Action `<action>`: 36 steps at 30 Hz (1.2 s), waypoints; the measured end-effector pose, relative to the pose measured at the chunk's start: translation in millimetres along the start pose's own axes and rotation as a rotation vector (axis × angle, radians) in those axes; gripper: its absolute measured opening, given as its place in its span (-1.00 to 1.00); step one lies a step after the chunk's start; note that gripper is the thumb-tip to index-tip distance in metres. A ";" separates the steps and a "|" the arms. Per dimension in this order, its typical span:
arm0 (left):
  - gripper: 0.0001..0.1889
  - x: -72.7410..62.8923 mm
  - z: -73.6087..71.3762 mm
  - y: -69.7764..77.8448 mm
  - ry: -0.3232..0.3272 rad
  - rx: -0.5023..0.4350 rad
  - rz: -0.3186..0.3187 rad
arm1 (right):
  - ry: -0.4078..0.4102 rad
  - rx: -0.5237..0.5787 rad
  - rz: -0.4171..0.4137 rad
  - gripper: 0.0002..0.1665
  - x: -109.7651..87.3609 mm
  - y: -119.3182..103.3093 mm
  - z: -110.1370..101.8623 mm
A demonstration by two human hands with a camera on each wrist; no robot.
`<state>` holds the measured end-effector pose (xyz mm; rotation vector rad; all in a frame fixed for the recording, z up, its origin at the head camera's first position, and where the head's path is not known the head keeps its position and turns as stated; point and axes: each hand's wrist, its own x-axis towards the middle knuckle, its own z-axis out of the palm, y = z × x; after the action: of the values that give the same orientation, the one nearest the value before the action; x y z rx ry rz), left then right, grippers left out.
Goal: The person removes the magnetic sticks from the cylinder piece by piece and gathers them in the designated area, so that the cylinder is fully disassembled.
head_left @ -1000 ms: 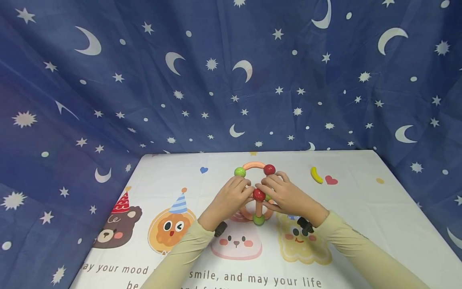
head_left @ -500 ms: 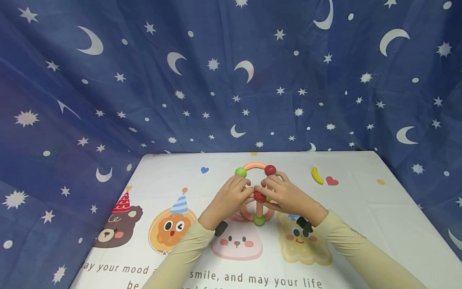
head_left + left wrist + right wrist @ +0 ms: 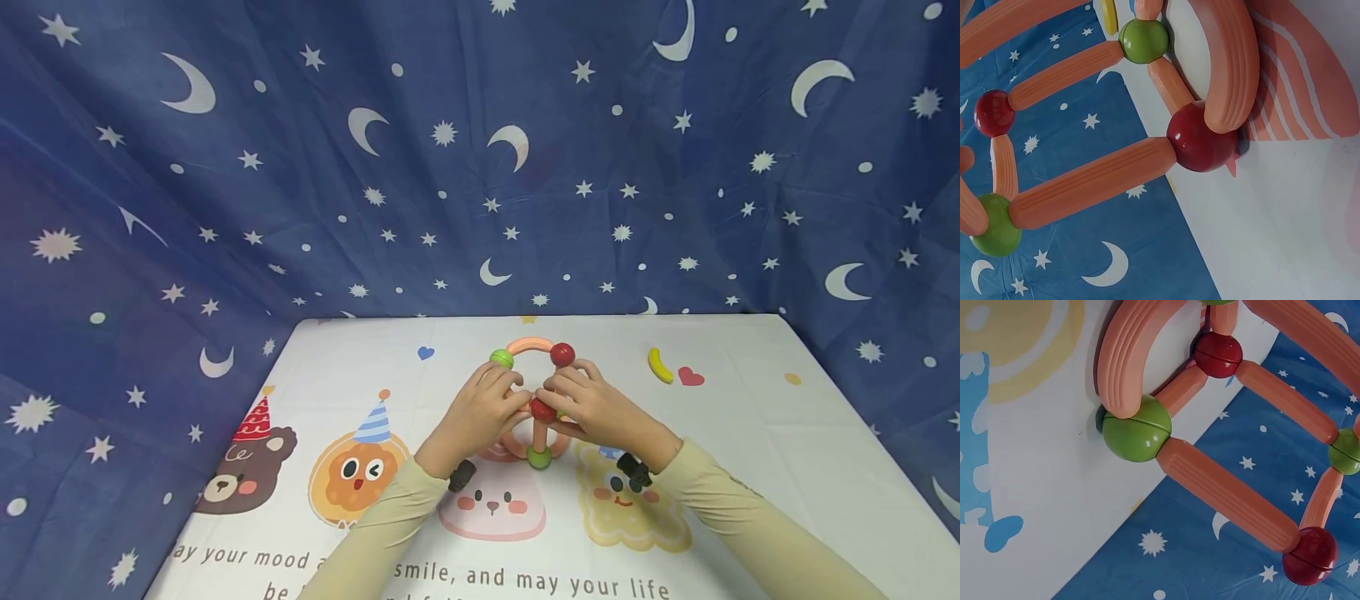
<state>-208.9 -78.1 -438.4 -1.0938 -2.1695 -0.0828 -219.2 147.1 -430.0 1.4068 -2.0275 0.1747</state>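
A toy frame of orange rods and red and green balls stands on the printed cloth. In the head view its near upright rod (image 3: 540, 436) rises from a green ball (image 3: 538, 457) to an upper red ball (image 3: 542, 410). My left hand (image 3: 483, 410) pinches an orange rod end just left of that red ball. My right hand (image 3: 596, 406) has its fingers curled on the red ball from the other side. Both hands hide much of the frame's upper part. In the left wrist view, a lower red ball (image 3: 1202, 137) joins straight and curved rods. The right wrist view shows a lower green ball (image 3: 1137, 429).
A small yellow banana (image 3: 660, 366) lies at the back right of the white printed cloth (image 3: 750, 433). A blue curtain (image 3: 450, 208) with moons and stars hangs behind the table and along its sides.
The fingers of both hands have shifted slightly about the upper red ball, which sits a touch lower. The frame and the banana stay where they were.
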 end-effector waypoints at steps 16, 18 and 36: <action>-0.77 -0.3 0.6 0.2 0.003 0.014 0.021 | 0.061 0.006 0.003 -0.38 -3.8 -4.6 2.0; -0.78 -0.2 0.8 0.3 0.005 0.012 0.020 | 0.064 -0.001 -0.002 -0.40 -4.0 -5.0 1.1; -0.78 -1.1 2.8 0.6 -0.003 0.036 0.011 | 0.063 0.027 0.066 -0.59 -11.2 3.0 -14.2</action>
<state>-209.6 -77.4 -441.3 -1.0858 -2.1598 -0.0373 -213.2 163.6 -424.7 1.3348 -2.0275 0.2727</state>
